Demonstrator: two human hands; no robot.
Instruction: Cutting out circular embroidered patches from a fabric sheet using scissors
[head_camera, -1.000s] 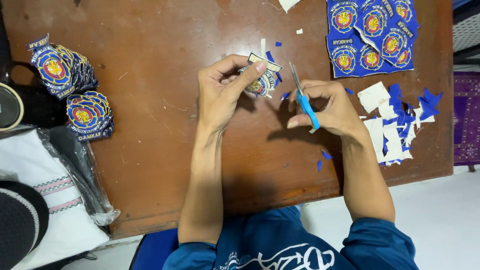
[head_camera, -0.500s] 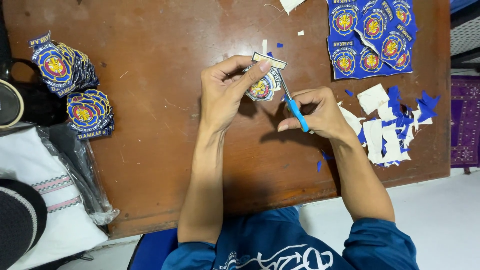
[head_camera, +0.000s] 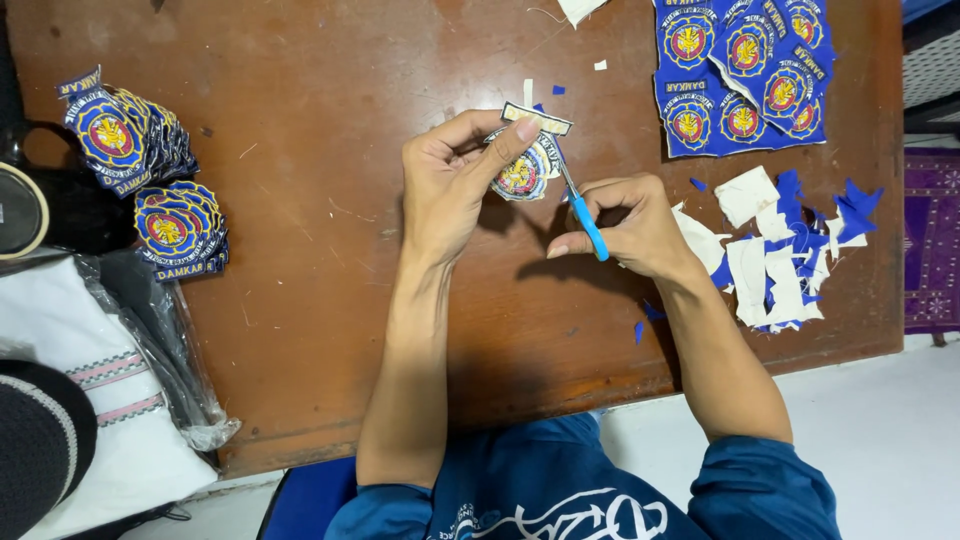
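Over the middle of a brown wooden table (head_camera: 330, 300), my left hand (head_camera: 450, 185) pinches a round embroidered patch (head_camera: 524, 165), blue and white with a red and yellow centre. My right hand (head_camera: 625, 225) grips small scissors with a blue handle (head_camera: 585, 215), and their blades reach up to the patch's right edge. The two hands are close together, just above the tabletop.
Two stacks of cut patches (head_camera: 145, 185) lie at the table's left. An uncut blue sheet of patches (head_camera: 740, 75) is at the top right. Blue and white fabric scraps (head_camera: 790, 250) pile at the right. A bagged white cloth (head_camera: 100, 400) sits lower left.
My right hand has brought the scissors left and up to the patch. My left hand has turned the patch slightly.
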